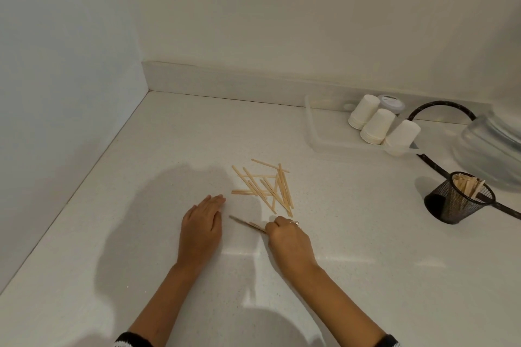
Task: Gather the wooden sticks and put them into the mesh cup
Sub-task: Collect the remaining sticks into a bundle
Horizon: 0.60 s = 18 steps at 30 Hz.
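— Start at the fingers: what have they got?

— The right hand [287,236] is curled, its fingertips pinching what looks like two wooden sticks [248,225] that poke out toward the left, low over the countertop [366,276]. The frame is soft there, so I'd not swear to the count. The left hand [201,227] lies flat, fingers straight and together, palm down on the counter just left of those sticks, gripping nothing.

— And the rest of the sticks?

— A loose pile [266,187] lies crisscrossed just beyond both hands, roughly mid-counter, well away from the back wall corner. The mesh cup [458,198] stands toward the counter's right edge, already holding a bunch of sticks, well apart from the pile.

— So what could go wrong?

— The pinch is at the very ends, so I judge the thin sticks could pivot or slip out on the way across. Raking the pile with the flat hand could scatter pieces (they overlap at odd angles). At the cup, the sticks inside lean across the mouth, and new ones may catch on them or on the rim and tip over the side. A black cable [439,105] runs right behind the cup, with paper cups [377,125] in a clear tray [313,132] further back; a hurried reach might nudge the light cup against it.
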Motion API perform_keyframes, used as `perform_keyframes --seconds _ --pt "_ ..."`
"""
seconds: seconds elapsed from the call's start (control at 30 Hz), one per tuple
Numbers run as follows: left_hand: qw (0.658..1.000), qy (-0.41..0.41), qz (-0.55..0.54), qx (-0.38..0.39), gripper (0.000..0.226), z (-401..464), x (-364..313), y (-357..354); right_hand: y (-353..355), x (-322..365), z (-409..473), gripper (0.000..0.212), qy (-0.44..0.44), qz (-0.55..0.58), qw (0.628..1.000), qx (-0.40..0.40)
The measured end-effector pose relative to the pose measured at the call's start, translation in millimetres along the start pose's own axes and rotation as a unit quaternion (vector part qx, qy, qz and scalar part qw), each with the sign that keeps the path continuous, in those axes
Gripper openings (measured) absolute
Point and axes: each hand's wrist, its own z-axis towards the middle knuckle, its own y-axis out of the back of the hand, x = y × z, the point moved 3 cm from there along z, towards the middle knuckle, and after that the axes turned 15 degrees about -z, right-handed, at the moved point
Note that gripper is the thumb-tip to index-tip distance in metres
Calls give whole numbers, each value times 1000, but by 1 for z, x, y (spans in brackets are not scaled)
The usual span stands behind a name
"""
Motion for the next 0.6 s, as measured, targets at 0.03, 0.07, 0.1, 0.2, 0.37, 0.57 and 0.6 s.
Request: perform_keyframes --seconds 0.03,0.07,0.1,0.2,0.37,0.57,0.6 --pt "1000 1 -1 0 34 0 0 0 -1 -1 2 30 -10 12 1000 12" --pt "1000 2 -2 0 34 -1 0 0 0 -1 3 30 -23 19 999 23" --pt "1000 4 -4 0 34 -1 0 0 0 -2 4 30 -32 19 999 26" --pt "1000 7 -11 -1 34 -1 -1 0 -1 -1 4 28 -50 15 998 44" --pt "1000 7 -20 -5 32 -3 -4 3 5 -4 6 16 -76 39 994 62" --pt "972 113 -203 -31 29 -5 -19 4 6 -40 11 26 -176 416 879 151" --pt "960 140 -241 -22 29 -6 -24 1 6 -43 10 15 -184 495 833 166"
